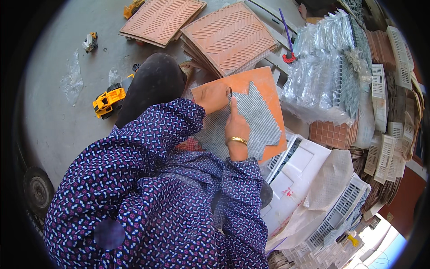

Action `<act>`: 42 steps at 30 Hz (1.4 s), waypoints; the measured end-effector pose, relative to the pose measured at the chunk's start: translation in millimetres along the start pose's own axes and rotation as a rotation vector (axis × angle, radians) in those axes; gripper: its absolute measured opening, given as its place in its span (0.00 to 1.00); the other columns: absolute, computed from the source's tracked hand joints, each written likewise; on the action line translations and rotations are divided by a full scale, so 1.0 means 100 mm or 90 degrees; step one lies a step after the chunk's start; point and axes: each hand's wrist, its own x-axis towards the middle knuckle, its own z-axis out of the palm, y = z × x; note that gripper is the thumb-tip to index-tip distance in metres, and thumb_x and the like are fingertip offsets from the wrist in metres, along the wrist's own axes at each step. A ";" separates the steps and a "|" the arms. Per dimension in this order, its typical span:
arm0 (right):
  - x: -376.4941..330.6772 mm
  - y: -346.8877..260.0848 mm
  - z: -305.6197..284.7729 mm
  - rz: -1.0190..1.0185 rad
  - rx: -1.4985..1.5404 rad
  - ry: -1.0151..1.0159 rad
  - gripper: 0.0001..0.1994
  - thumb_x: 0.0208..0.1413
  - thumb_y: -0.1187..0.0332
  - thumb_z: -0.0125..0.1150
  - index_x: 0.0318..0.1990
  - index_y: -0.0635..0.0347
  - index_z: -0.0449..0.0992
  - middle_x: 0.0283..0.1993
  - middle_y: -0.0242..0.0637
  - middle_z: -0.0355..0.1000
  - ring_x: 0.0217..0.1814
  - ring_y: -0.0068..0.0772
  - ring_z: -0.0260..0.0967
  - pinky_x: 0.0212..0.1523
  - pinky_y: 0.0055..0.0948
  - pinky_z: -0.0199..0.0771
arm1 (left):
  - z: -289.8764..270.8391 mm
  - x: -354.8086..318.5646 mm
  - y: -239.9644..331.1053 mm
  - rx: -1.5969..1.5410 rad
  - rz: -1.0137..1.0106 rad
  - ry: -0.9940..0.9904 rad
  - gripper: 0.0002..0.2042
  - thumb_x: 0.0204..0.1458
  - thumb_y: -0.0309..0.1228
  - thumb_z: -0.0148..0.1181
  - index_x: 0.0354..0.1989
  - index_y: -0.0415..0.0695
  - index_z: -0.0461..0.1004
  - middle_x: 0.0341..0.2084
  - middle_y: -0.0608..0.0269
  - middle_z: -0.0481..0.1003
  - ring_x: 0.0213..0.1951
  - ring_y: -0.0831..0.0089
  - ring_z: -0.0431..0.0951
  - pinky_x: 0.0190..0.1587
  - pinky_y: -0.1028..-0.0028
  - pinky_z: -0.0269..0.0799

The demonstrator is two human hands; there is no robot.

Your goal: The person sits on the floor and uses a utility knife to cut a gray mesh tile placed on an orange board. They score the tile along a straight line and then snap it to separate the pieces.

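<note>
A grey, finely textured mesh-like sheet (255,114) with a jagged, stepped outline lies on a flat orange board (264,80) in front of me. My left hand (214,98) is curled at the sheet's upper left edge, and a thin dark piece (230,91) shows at its fingertips; what it grips is too small to make out. My right hand (237,127), with a gold bangle at the wrist, rests on the sheet. Its index finger stretches forward to the sheet's edge beside the left fingertips; the other fingers are partly hidden.
Stacked orange trays with slanted grooves (230,38) stand beyond the board. Plastic-wrapped grey sheets (320,80) are piled to the right, near white slatted crates (333,219) and a white box (295,175). A yellow toy truck (109,101) stands on the floor at left.
</note>
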 end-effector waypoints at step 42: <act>-0.27 -0.15 0.04 0.115 0.037 -0.057 0.27 0.48 0.69 0.48 0.58 0.42 0.49 0.25 0.47 0.68 0.25 0.46 0.67 0.24 0.40 0.66 | 0.02 0.00 -0.12 -0.097 -0.014 0.006 0.03 0.35 0.27 0.52 0.16 0.43 0.70 0.17 0.55 0.71 0.23 0.60 0.71 0.25 0.67 0.64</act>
